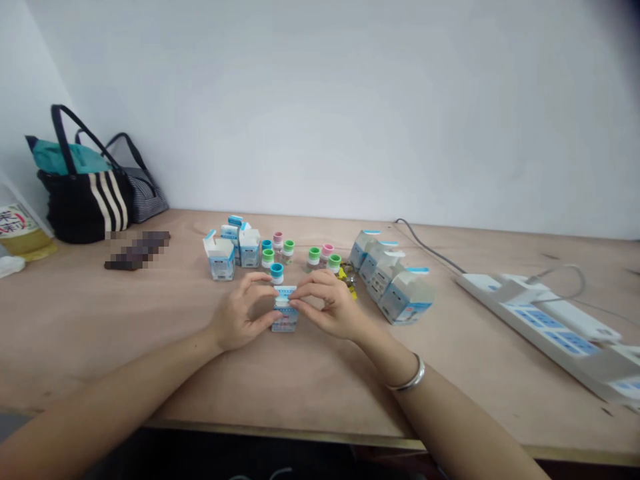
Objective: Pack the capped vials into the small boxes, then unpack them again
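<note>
Okay, left hand (239,313) and right hand (333,305) both pinch a small blue-white carton (285,319) on the wooden tabletop (125,327), capped vials (277,273) just behind

Little white and blue boxes (221,263) and small bottles with bright caps (287,252) stand on the wooden table (100,320) past the left hand (237,313) and right hand (333,307). A striped black bag (85,210) sits far left, a white power strip (540,320) far right.
</note>
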The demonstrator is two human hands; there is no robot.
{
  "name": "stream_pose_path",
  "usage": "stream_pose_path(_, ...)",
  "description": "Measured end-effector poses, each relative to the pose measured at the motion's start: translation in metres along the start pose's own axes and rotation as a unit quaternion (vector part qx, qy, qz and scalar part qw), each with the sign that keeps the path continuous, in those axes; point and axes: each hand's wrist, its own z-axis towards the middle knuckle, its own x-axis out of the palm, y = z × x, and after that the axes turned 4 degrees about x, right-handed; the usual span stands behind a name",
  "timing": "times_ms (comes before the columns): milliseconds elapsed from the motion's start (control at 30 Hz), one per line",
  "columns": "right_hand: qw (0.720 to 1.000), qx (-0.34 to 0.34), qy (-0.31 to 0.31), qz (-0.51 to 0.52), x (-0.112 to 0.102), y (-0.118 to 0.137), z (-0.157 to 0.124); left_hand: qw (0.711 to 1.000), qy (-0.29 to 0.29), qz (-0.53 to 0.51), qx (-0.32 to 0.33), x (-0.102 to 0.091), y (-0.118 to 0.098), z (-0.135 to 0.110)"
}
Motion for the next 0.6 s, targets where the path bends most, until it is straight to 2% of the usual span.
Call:
stream_pose_path(200, 0.999, -0.011, 0.033, 0.024, -0.001, -0.003, 0.0, 1.0, 0.016, -0.016, 0.015, -0.001, -0.002, 0.001)
stream_pose_path(433, 0.991, 0.019, 0.049, 0.123, 0.001, -0.011, -0.002, 0.996, 0.058, -0.056, -0.023, 0.005, -0.004, 0.004)
stream_pose_path(533, 0.992, 0.056, 0.015, 0.116, 0.004, -0.014, -0.004, 0.992, 0.102, -0.062, -0.046, -0.01, -0.005, 0.012)
stream_pose_path(600, 0.993, 0.071, -0.012, 0.091, 0.006, -0.015, -0.005, 0.982, 0.168, -0.059, -0.068, -0.033, -0.002, 0.02)
